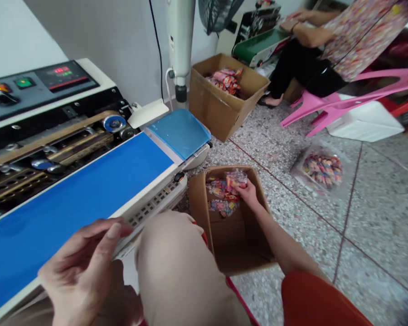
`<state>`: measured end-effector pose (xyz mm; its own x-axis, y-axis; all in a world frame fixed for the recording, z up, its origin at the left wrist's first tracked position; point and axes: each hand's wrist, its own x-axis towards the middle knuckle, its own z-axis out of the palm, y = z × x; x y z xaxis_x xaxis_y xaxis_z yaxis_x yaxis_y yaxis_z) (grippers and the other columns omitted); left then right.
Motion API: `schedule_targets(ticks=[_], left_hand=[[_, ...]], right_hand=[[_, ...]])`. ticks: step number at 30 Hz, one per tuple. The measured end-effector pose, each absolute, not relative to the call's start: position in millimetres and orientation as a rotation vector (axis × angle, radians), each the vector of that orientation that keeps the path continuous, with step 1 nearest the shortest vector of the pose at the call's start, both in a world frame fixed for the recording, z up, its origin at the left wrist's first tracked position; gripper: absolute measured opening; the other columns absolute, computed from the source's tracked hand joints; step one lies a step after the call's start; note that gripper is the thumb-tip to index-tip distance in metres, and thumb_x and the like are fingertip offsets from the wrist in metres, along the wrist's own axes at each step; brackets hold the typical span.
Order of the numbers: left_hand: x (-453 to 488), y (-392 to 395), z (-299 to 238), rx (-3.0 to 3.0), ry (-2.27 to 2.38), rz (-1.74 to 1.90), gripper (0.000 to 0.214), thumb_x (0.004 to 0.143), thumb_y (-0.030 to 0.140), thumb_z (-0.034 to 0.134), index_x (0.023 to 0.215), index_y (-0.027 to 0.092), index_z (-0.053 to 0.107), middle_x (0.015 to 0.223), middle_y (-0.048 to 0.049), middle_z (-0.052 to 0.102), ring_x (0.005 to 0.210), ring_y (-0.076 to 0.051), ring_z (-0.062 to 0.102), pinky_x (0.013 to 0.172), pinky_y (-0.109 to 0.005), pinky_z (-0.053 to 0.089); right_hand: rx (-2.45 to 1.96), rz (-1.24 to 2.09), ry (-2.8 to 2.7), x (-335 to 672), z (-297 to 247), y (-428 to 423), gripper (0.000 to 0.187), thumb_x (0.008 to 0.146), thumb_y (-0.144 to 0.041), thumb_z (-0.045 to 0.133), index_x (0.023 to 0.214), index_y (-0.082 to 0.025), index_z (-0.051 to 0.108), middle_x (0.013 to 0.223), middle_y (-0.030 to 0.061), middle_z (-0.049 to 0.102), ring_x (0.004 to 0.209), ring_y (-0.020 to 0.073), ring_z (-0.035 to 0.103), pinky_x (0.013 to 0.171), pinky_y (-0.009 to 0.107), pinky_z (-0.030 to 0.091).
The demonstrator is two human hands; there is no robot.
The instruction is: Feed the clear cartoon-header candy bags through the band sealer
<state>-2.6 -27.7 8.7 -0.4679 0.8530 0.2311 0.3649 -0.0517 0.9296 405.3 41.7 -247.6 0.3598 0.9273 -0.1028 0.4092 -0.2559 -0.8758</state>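
My right hand [248, 192] reaches into an open cardboard box [199, 199] on the floor by my knee. Its fingers grip a small clear plastic packet [236, 178] with red, pink and yellow colours on it. Beneath that hand, several similar colourful packets [222, 207] lie at the far end of the box. My left hand [85, 262] hovers at the near edge of the sealing machine's blue conveyor belt [98, 181]. Its thumb and fingers are drawn together, and nothing shows between them.
A blue chute plate [180, 131] ends the belt. Behind it stands a larger cardboard box [217, 108] of packets. On the floor lies a clear bag of packets [323, 170]. A co-worker [357, 40] sits near a pink chair [326, 108] and a green conveyor [258, 47].
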Motion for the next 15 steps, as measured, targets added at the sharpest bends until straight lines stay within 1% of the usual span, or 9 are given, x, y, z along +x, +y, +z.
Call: schedule_targets(ticks=[3, 5, 7, 8, 10, 11, 12, 13, 15], left_hand=[[1, -28, 2, 1.316, 1.676, 1.409, 0.013, 0.069, 0.027, 0.076, 0.082, 0.024, 0.074, 0.076, 0.0, 0.072, 0.063, -0.016, 0.066, 0.062, -0.027, 0.057], [8, -26, 2, 1.358, 1.532, 1.3, 0.023, 0.07, 0.025, 0.076, 0.093, 0.026, 0.073, 0.085, -0.0008, 0.073, 0.071, -0.018, 0.068, 0.071, -0.03, 0.057], [16, -22, 7, 1.403, 1.345, 1.221, 0.044, 0.068, 0.022, 0.078, 0.111, 0.027, 0.068, 0.094, -0.0039, 0.072, 0.082, -0.02, 0.069, 0.08, -0.033, 0.056], [20, -19, 10, 1.383, 1.278, 1.229, 0.058, 0.064, 0.021, 0.081, 0.119, 0.027, 0.064, 0.105, -0.0062, 0.071, 0.093, -0.023, 0.067, 0.086, -0.035, 0.055], [26, -15, 16, 1.279, 1.157, 1.264, 0.085, 0.053, 0.019, 0.087, 0.131, 0.028, 0.054, 0.129, -0.0101, 0.06, 0.113, -0.029, 0.06, 0.096, -0.039, 0.05], [26, -13, 18, 1.192, 1.085, 1.285, 0.091, 0.051, 0.018, 0.088, 0.134, 0.028, 0.05, 0.134, -0.0108, 0.057, 0.117, -0.03, 0.057, 0.097, -0.039, 0.049], [25, -12, 20, 1.09, 1.024, 1.307, 0.09, 0.052, 0.019, 0.088, 0.133, 0.027, 0.05, 0.133, -0.0118, 0.057, 0.116, -0.031, 0.058, 0.095, -0.039, 0.051], [22, -11, 21, 0.994, 0.985, 1.306, 0.084, 0.054, 0.02, 0.088, 0.13, 0.024, 0.052, 0.128, -0.0125, 0.061, 0.111, -0.031, 0.061, 0.091, -0.039, 0.053], [12, -9, 21, 0.832, 0.961, 1.323, 0.07, 0.056, 0.023, 0.087, 0.12, 0.019, 0.058, 0.111, -0.0121, 0.069, 0.095, -0.029, 0.068, 0.082, -0.039, 0.056]], right_hand=[[-1.623, 0.898, -1.046, 377, -178, 44, 0.056, 0.056, -0.046, 0.081, 0.099, -0.014, 0.062, 0.087, 0.0071, 0.071, 0.071, 0.018, 0.064, 0.071, 0.034, 0.054], [-1.527, 0.944, -1.067, 344, -121, 47, 0.05, 0.057, -0.042, 0.083, 0.095, -0.014, 0.065, 0.09, 0.0079, 0.072, 0.074, 0.0201, 0.066, 0.072, 0.037, 0.055], [-1.398, 1.054, -1.153, 304, -64, 49, 0.042, 0.058, -0.038, 0.083, 0.09, -0.015, 0.068, 0.089, 0.0077, 0.073, 0.076, 0.0224, 0.067, 0.074, 0.039, 0.055], [-1.323, 1.107, -1.214, 282, -37, 49, 0.04, 0.06, -0.036, 0.083, 0.092, -0.016, 0.069, 0.092, 0.0073, 0.073, 0.08, 0.0237, 0.068, 0.077, 0.041, 0.055], [-1.159, 1.215, -1.333, 238, 5, 49, 0.039, 0.06, -0.033, 0.083, 0.094, -0.018, 0.071, 0.094, 0.0067, 0.073, 0.086, 0.0257, 0.068, 0.08, 0.041, 0.055], [-1.092, 1.278, -1.378, 217, 19, 49, 0.039, 0.061, -0.032, 0.083, 0.095, -0.018, 0.071, 0.096, 0.0064, 0.073, 0.088, 0.0258, 0.068, 0.08, 0.041, 0.055], [-1.03, 1.323, -1.417, 197, 28, 50, 0.041, 0.061, -0.032, 0.082, 0.097, -0.018, 0.07, 0.097, 0.0059, 0.073, 0.089, 0.0255, 0.068, 0.08, 0.04, 0.055], [-0.984, 1.356, -1.449, 179, 32, 51, 0.041, 0.061, -0.031, 0.082, 0.098, -0.019, 0.07, 0.098, 0.0054, 0.073, 0.09, 0.0249, 0.068, 0.08, 0.038, 0.055], [-0.936, 1.36, -1.5, 150, 31, 54, 0.043, 0.061, -0.031, 0.082, 0.1, -0.019, 0.068, 0.099, 0.0045, 0.072, 0.09, 0.0236, 0.067, 0.081, 0.036, 0.054]])
